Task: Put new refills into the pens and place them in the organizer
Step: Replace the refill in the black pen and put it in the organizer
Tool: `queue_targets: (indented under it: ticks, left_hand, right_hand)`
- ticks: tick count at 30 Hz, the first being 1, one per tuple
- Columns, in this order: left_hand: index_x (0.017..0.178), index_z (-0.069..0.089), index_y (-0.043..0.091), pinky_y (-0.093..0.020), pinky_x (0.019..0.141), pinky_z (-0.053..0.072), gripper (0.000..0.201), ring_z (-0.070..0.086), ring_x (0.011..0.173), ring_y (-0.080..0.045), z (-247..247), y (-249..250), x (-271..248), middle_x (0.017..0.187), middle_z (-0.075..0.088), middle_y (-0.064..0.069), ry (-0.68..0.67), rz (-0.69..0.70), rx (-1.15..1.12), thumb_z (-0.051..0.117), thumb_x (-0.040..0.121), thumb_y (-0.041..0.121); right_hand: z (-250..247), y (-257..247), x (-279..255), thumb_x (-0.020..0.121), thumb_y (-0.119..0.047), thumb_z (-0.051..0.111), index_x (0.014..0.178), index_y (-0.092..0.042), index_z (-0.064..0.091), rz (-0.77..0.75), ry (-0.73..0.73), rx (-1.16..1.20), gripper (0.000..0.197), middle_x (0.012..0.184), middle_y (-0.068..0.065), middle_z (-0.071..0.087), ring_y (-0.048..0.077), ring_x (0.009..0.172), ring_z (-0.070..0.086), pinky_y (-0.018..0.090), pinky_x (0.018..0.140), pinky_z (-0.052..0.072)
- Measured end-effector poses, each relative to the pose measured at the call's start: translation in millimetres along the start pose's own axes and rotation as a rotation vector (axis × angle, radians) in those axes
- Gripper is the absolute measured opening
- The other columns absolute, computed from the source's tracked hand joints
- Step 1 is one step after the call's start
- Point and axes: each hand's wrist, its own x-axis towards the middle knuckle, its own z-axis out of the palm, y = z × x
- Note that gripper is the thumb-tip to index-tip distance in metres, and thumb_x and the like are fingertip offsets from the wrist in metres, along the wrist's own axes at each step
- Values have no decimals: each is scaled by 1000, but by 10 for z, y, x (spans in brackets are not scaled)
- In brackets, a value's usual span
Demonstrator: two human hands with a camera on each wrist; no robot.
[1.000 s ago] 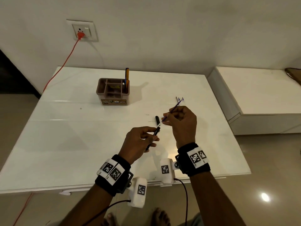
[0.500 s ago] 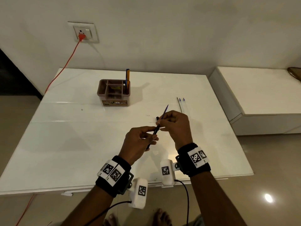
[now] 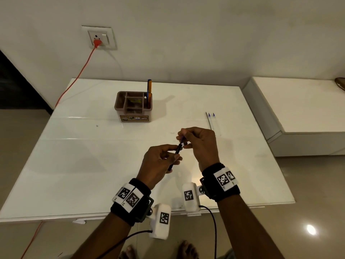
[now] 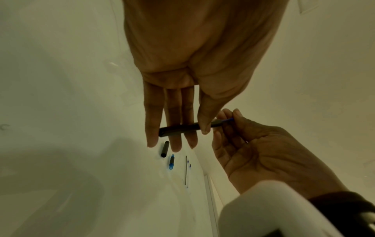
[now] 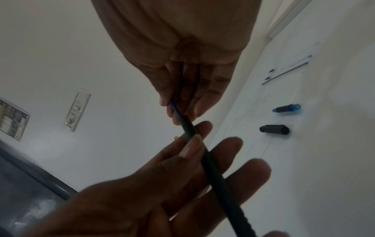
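- The brown organizer [image 3: 133,106] carries a front sticker reading "OPEL"; the rest of that sticker is too small to read. An orange-and-blue pen [image 3: 149,90] stands upright in its right rear compartment.
- The left hand [image 3: 158,163] pinches a black pen barrel [image 4: 182,129] between thumb and fingers, above the white table [image 3: 74,165].
- The right hand [image 3: 200,144] pinches a blue refill [image 5: 176,110] with thumb and fingertips; the refill's lower end sits inside the barrel's open mouth.
- On the table beyond the hands lie a black cap [image 5: 274,129] and a black-and-blue grip piece [image 5: 286,108], apart from each other.
- Three spare refills [image 3: 210,121] lie side by side toward the table's right edge.
- Bare tabletop stretches left of the hands and between them and the organizer.
- An orange cord [image 3: 74,79] runs from the wall socket [image 3: 99,37] past the table's left rear corner.
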Motion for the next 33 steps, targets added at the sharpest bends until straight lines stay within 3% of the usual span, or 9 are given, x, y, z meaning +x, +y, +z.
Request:
queue_targets:
  ticks: [3,6,10,13,15,17,21,25,33]
  left_hand:
    - [120,72,20,-44,79,60,24,78,93,-19,-21,-1,21,92,81,-5,8,4,8,67,97,18]
    - [115,74,22,-39,72,53,21,78,92,-20,-47,-17,48,91,81,-6,34,7,9,67,97,15]
    - [113,75,26,-37,73,55,21,77,92,-18,-106,-11,56,91,81,-4,37,23,28,65,97,16]
    - [112,75,27,-37,74,56,21,77,91,-19,-145,2,59,90,81,-4,43,35,29,65,97,16]
    - [111,75,28,-38,75,56,21,78,91,-19,-150,5,69,90,81,-4,49,32,24,65,96,16]
    - [112,75,27,-39,75,57,21,78,91,-19,-151,4,71,90,81,-4,45,32,17,65,96,16]
    - [114,74,26,-39,74,56,22,78,91,-20,-168,-5,59,90,81,-4,33,31,15,65,96,16]
    - [110,75,28,-36,71,54,21,77,89,-21,-180,-18,53,89,81,-4,29,6,47,65,96,16]
    - [107,76,28,-30,65,54,18,78,86,-15,-200,-70,1,86,80,-2,-15,-24,171,66,96,19]
  right_hand:
    - [-59,-69,47,96,-30,69,97,-4,77,83,-14,61,27,87,10,80,23,81,77,35,70,62]
    - [-214,-6,281,98,-30,65,100,-2,73,209,92,52,29,87,16,78,24,72,72,30,60,58]
    - [-309,391,805,85,-23,81,85,2,72,337,78,-435,27,83,18,75,39,81,73,40,67,62]
    - [-258,516,986,73,-45,89,105,-3,67,358,3,-965,57,104,14,71,36,103,70,39,83,56]
    - [-236,526,1056,72,-41,90,114,-6,64,332,-7,-1076,61,118,14,67,36,112,66,39,87,54]
    - [-223,532,1120,74,-30,90,111,-4,64,337,-17,-1033,52,120,16,69,36,111,67,36,82,55]
    - [-266,400,1036,81,-18,78,85,-1,66,332,-5,-886,21,91,13,71,34,95,70,31,73,54]
    - [-339,90,554,83,4,69,81,5,74,223,136,-79,5,74,20,71,32,64,72,37,66,63]
    - [-203,-11,-31,93,5,63,102,13,62,62,161,235,13,90,29,74,38,81,77,41,70,64]
